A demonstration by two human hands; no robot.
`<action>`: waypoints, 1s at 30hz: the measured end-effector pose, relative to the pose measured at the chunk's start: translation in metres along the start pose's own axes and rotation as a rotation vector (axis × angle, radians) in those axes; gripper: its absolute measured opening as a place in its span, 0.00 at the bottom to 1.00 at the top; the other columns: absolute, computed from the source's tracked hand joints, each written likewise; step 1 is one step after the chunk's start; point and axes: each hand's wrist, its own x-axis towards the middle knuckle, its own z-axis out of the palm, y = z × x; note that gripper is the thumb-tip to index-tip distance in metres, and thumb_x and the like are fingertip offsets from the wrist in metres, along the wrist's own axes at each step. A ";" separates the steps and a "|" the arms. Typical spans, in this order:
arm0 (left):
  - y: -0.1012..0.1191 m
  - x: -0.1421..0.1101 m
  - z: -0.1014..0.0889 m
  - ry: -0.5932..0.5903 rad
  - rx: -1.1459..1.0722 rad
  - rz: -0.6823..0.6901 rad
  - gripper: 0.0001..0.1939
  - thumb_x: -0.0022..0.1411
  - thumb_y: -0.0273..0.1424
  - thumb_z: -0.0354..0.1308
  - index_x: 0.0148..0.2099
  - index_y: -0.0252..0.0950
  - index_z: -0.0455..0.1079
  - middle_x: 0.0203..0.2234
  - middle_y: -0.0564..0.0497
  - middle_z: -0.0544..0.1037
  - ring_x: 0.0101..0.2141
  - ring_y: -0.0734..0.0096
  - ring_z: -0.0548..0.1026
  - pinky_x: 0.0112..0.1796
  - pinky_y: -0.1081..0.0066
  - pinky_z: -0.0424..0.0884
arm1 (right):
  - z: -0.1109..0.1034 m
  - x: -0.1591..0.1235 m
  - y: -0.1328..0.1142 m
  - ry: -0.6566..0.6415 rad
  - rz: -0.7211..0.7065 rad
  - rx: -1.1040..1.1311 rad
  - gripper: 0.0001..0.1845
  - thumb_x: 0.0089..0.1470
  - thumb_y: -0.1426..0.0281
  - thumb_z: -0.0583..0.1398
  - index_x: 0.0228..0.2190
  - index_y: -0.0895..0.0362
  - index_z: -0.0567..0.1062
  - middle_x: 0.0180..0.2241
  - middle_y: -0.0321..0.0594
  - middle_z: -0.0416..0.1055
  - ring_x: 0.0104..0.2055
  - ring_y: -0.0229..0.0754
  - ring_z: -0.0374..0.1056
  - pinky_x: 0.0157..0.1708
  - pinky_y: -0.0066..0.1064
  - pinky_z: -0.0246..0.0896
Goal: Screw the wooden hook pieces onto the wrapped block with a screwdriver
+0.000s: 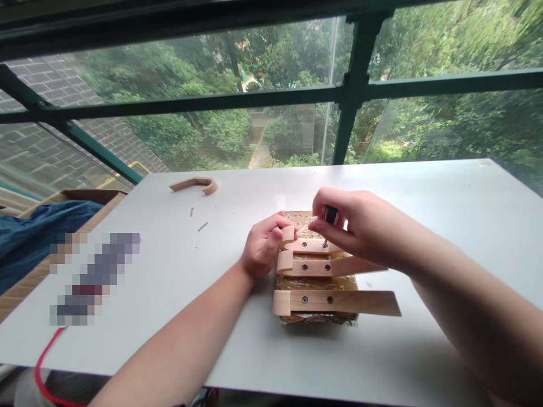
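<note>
A screwdriver (331, 214) with a dark handle is gripped in my right hand (354, 217). Its tip stands on the right-hand screw of the farthest wooden hook (314, 245). My left hand (265, 240) is closed round the curled left end of that same hook, by the board's edge. Nearer to me, a second wooden hook (316, 267) and a third wooden hook (339, 302) lie across the board, each with two screws in it. Shiny brown tape or film wraps the board (318, 282) beneath them. My right hand hides the farthest hook's right end.
A loose wooden hook (195, 184) lies at the back left of the white table (237, 316). Two loose screws, one screw (192, 212) and another screw (203, 226), are nearby. A blurred-out object (97, 277), a red cord (42, 356) and a cardboard box (91, 196) are left. Windows stand behind.
</note>
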 end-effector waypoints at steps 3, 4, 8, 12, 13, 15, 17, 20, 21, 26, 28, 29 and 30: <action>0.001 0.000 0.000 0.005 0.010 -0.012 0.26 0.69 0.51 0.46 0.38 0.35 0.74 0.30 0.47 0.79 0.35 0.62 0.76 0.64 0.55 0.53 | 0.000 0.000 0.004 0.038 -0.120 -0.019 0.05 0.60 0.67 0.57 0.38 0.55 0.70 0.36 0.40 0.74 0.30 0.38 0.64 0.30 0.30 0.52; 0.000 0.000 -0.001 0.003 0.008 -0.020 0.26 0.68 0.51 0.46 0.39 0.35 0.74 0.30 0.47 0.79 0.34 0.61 0.76 0.63 0.54 0.55 | 0.000 -0.001 0.005 0.035 -0.158 -0.024 0.06 0.60 0.68 0.57 0.39 0.56 0.71 0.37 0.41 0.74 0.31 0.38 0.64 0.30 0.30 0.53; -0.002 -0.001 -0.001 -0.015 -0.035 -0.060 0.25 0.67 0.52 0.48 0.39 0.35 0.73 0.33 0.45 0.79 0.36 0.59 0.75 0.53 0.55 0.67 | -0.003 -0.003 0.005 -0.037 -0.243 0.033 0.09 0.58 0.71 0.56 0.42 0.56 0.71 0.37 0.40 0.73 0.31 0.37 0.63 0.31 0.29 0.54; -0.004 -0.001 -0.002 -0.011 -0.042 -0.052 0.25 0.67 0.51 0.49 0.39 0.35 0.73 0.32 0.45 0.79 0.37 0.58 0.75 0.54 0.53 0.66 | -0.010 -0.006 0.004 -0.171 -0.210 0.132 0.18 0.51 0.80 0.55 0.44 0.55 0.68 0.36 0.38 0.74 0.32 0.37 0.64 0.32 0.28 0.56; -0.004 -0.001 -0.002 -0.006 -0.036 -0.041 0.24 0.67 0.51 0.48 0.39 0.35 0.73 0.31 0.45 0.79 0.38 0.58 0.75 0.57 0.53 0.63 | -0.012 -0.006 0.004 -0.196 -0.190 0.154 0.19 0.50 0.81 0.54 0.44 0.54 0.67 0.36 0.38 0.75 0.32 0.37 0.65 0.33 0.28 0.57; -0.003 -0.001 -0.002 -0.001 -0.022 -0.020 0.24 0.68 0.50 0.48 0.39 0.35 0.73 0.30 0.46 0.79 0.38 0.59 0.76 0.63 0.52 0.56 | -0.015 -0.007 0.004 -0.217 -0.150 0.203 0.20 0.50 0.82 0.53 0.44 0.54 0.66 0.39 0.38 0.76 0.34 0.37 0.67 0.34 0.28 0.58; -0.003 -0.001 -0.002 -0.007 -0.018 -0.012 0.24 0.68 0.49 0.48 0.40 0.35 0.74 0.30 0.47 0.79 0.37 0.60 0.76 0.65 0.52 0.52 | -0.016 -0.008 0.005 -0.230 -0.120 0.244 0.20 0.54 0.81 0.52 0.47 0.53 0.65 0.41 0.38 0.76 0.36 0.38 0.69 0.35 0.28 0.59; -0.003 -0.001 -0.003 -0.015 -0.014 -0.019 0.24 0.68 0.50 0.47 0.41 0.35 0.74 0.30 0.47 0.79 0.36 0.60 0.76 0.65 0.52 0.53 | -0.017 -0.008 0.008 -0.243 -0.073 0.238 0.16 0.60 0.75 0.51 0.49 0.52 0.64 0.42 0.40 0.77 0.37 0.40 0.71 0.36 0.30 0.60; -0.004 -0.001 -0.003 -0.014 -0.007 -0.019 0.25 0.68 0.50 0.47 0.41 0.35 0.74 0.30 0.47 0.79 0.37 0.60 0.76 0.65 0.52 0.52 | -0.017 -0.008 0.008 -0.240 -0.055 0.219 0.14 0.62 0.73 0.51 0.49 0.52 0.64 0.41 0.40 0.77 0.38 0.41 0.71 0.36 0.30 0.61; -0.005 -0.001 -0.002 0.007 -0.002 -0.011 0.25 0.68 0.50 0.47 0.40 0.35 0.74 0.30 0.47 0.79 0.38 0.59 0.76 0.66 0.54 0.51 | -0.021 -0.007 0.008 -0.229 -0.017 0.157 0.11 0.63 0.69 0.52 0.48 0.51 0.66 0.39 0.39 0.78 0.35 0.41 0.71 0.34 0.30 0.60; -0.004 -0.001 -0.001 0.015 -0.005 -0.011 0.25 0.68 0.50 0.47 0.40 0.35 0.74 0.30 0.47 0.79 0.38 0.60 0.76 0.65 0.54 0.52 | -0.022 -0.007 0.008 -0.236 -0.026 0.139 0.11 0.62 0.70 0.54 0.46 0.50 0.68 0.38 0.36 0.78 0.33 0.39 0.70 0.32 0.28 0.58; -0.004 -0.001 -0.001 0.014 -0.002 -0.011 0.25 0.68 0.50 0.47 0.40 0.35 0.74 0.30 0.47 0.80 0.37 0.60 0.76 0.65 0.54 0.52 | -0.023 -0.007 0.008 -0.243 -0.029 0.128 0.11 0.61 0.70 0.55 0.46 0.49 0.69 0.36 0.35 0.78 0.31 0.38 0.69 0.30 0.28 0.57; -0.004 -0.002 0.000 0.014 -0.002 -0.011 0.26 0.68 0.51 0.47 0.40 0.35 0.74 0.30 0.46 0.80 0.36 0.60 0.76 0.65 0.54 0.53 | -0.024 -0.007 0.009 -0.250 -0.036 0.116 0.10 0.61 0.69 0.56 0.44 0.49 0.70 0.34 0.34 0.78 0.29 0.37 0.68 0.28 0.27 0.56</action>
